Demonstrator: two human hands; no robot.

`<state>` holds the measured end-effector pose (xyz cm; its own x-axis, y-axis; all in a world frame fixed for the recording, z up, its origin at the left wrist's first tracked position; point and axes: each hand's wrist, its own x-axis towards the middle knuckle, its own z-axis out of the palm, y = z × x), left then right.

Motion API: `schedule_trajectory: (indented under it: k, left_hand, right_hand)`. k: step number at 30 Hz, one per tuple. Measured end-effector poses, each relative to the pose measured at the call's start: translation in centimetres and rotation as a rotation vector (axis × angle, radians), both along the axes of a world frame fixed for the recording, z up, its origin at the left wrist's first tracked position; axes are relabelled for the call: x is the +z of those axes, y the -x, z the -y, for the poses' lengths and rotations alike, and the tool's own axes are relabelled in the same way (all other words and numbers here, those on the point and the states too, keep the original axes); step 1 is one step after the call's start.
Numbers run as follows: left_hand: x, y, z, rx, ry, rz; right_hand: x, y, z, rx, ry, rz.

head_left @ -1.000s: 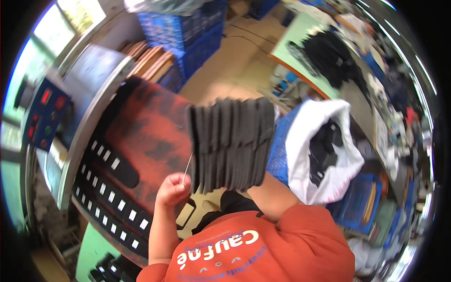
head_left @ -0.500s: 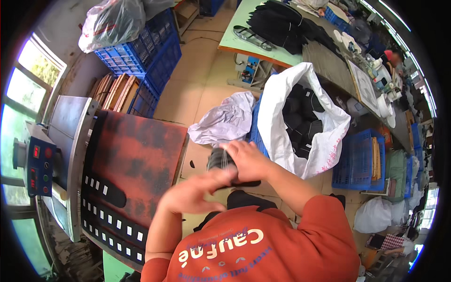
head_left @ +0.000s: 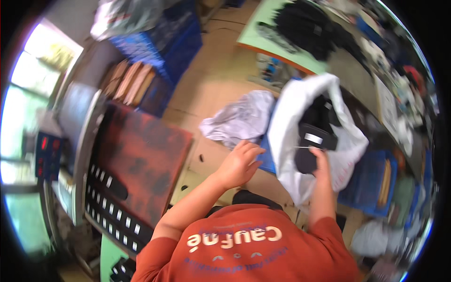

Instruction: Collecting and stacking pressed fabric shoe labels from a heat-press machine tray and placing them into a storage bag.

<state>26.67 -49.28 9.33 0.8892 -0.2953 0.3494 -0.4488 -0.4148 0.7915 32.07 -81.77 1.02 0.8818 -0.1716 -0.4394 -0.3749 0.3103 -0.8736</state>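
Note:
My right hand [head_left: 321,163] is at the mouth of a white woven sack [head_left: 281,145], closed on a bundle of black fabric pieces [head_left: 314,139] with a white label on top. A pale thin strand crosses the bundle beside my thumb. More black pieces [head_left: 324,109] lie inside the sack, partly hidden by its rim. Away from the sack, my left hand [head_left: 240,164] hovers over the floor with bent, parted fingers and nothing in them. The picture is somewhat blurred by motion.
To the left, a heat press bed [head_left: 145,141] carries rows of black pieces [head_left: 117,211] with white labels. A crumpled pale cloth [head_left: 242,117] lies beside the sack. Blue crates [head_left: 176,47] stand at the far left. A green-topped table [head_left: 258,33] holds black material.
My hands were together around the bundle with a strand over it. Now they are apart: the right has carried the bundle to the sack, and the left has let go. The view has shifted.

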Motion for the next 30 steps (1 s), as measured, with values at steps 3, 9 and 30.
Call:
schedule_trajectory:
  k: [3,9,30]
  left_hand:
    - [-2.0,0.9,-4.1,0.115,-0.002,-0.001]
    - [-4.0,8.4,-20.4,0.773,-0.273,-0.018]
    - [-3.7,29.8,-50.3,1.356,0.170,-0.500]
  right_hand:
    - [-1.4,-3.4,5.9,-0.085,-0.095,-0.041]
    - [2.5,-9.4,-3.8,-0.254,0.727,0.341]
    - [1.9,21.3,-58.3,1.047,-0.310,0.180]
